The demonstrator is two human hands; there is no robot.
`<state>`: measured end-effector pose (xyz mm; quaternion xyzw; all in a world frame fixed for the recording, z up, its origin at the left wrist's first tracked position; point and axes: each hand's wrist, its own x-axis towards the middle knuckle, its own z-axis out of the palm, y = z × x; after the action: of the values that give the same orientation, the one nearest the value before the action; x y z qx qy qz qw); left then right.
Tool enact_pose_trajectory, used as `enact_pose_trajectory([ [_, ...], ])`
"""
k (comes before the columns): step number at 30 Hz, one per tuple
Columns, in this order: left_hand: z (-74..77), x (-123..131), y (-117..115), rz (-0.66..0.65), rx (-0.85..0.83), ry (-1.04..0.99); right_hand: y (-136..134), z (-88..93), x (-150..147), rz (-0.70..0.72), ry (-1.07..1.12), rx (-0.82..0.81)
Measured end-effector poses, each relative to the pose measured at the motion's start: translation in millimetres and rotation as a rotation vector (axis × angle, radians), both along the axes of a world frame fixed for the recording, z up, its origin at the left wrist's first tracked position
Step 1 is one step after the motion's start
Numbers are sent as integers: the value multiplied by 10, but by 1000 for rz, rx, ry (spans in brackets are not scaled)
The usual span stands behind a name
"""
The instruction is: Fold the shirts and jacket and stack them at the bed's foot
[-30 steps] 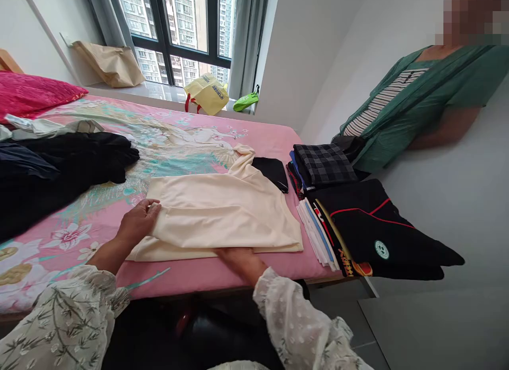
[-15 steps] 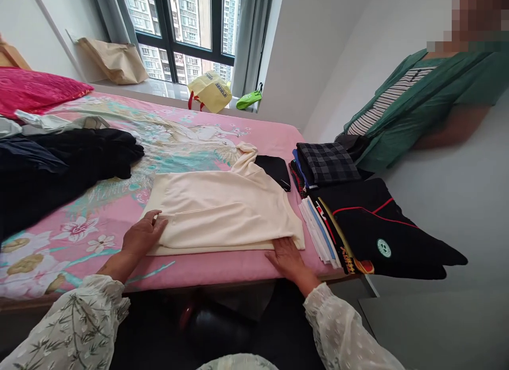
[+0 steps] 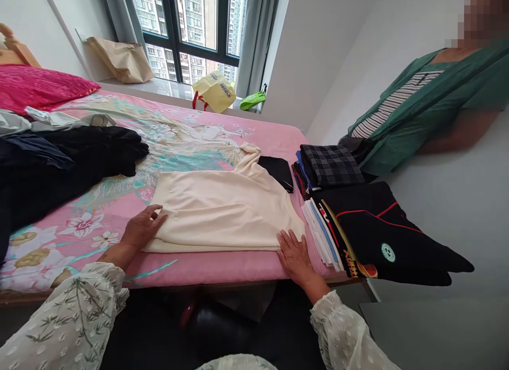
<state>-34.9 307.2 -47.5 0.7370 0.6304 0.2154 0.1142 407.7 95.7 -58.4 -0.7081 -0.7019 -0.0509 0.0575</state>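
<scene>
A cream-coloured top (image 3: pixel 222 200) lies folded lengthwise on the pink flowered bedsheet (image 3: pixel 222 269), with one narrow, bunched part sticking out at its far side. At its left edge rests my left hand (image 3: pixel 142 231), fingers bent and a small gap between thumb and fingertips. My right hand (image 3: pixel 296 258) lies flat with spread fingers on the near right corner of the top. Partly behind the top is a flat black item (image 3: pixel 277 171). Right of my right hand stands a stack of folded clothes (image 3: pixel 324 235), with a black garment (image 3: pixel 382 227) with red piping on it.
A dark heap of clothes (image 3: pixel 75 163) covers the bed's left side, near a magenta pillow (image 3: pixel 43 86). A checked folded garment (image 3: pixel 332 166) tops the far pile. Another person in a green top (image 3: pixel 413 115) stands at the right. Bags (image 3: pixel 214 91) sit by the window.
My right hand has come from the near edge of the top onto its upper surface, with fingers now spread. My left hand stays at the left edge. The view has shifted slightly.
</scene>
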Motion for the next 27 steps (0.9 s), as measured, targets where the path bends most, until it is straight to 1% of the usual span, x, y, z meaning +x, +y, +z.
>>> enact_pose_trajectory([
  [2, -31, -28, 8, -20, 7, 12, -86, -100, 80, -36, -27, -87],
  [4, -18, -28, -14, 3, 40, 35, -145, -112, 122, -69, -33, -123],
  [6, 49, 29, -77, 47, 143, 55, -118, -36, 74, -102, -19, -107],
  [7, 94, 90, -124, 46, 212, 58, -64, 24, 8, -106, -6, -82],
  [8, 140, 172, -179, 11, 274, 58, 15, 88, -87, -93, 9, -51],
  [9, 179, 274, -239, -67, 316, 58, 115, 149, -206, -63, 27, -19],
  [10, 205, 389, -300, -182, 330, 64, 230, 200, -341, -13, 45, 10],
  [12, 201, 609, -416, -444, 285, 121, 471, 244, -612, 127, 75, 28],
  [13, 169, 690, -465, -529, 245, 171, 581, 231, -722, 191, 86, 7],
  [14, 118, 741, -507, -557, 205, 228, 676, 196, -800, 234, 94, -36],
  [15, 55, 757, -541, -535, 168, 286, 750, 145, -840, 247, 101, -89],
  [16, -14, 742, -566, -477, 137, 336, 803, 85, -843, 230, 106, -139],
  [18, -134, 652, -585, -345, 91, 400, 856, -21, -764, 142, 118, -205],
  [20, -184, 560, -557, -297, 46, 430, 871, -51, -653, 76, 133, -238],
  [22, -141, 526, -488, -304, -18, 436, 893, 19, -599, 44, 152, -297],
  [24, -37, 549, -402, -339, -73, 421, 944, 151, -639, 28, 164, -327],
  [26, 56, 587, -334, -365, -60, 391, 1014, 265, -747, 62, 160, -263],
  [27, 76, 599, -315, -375, -31, 379, 1050, 297, -808, 110, 156, -212],
])
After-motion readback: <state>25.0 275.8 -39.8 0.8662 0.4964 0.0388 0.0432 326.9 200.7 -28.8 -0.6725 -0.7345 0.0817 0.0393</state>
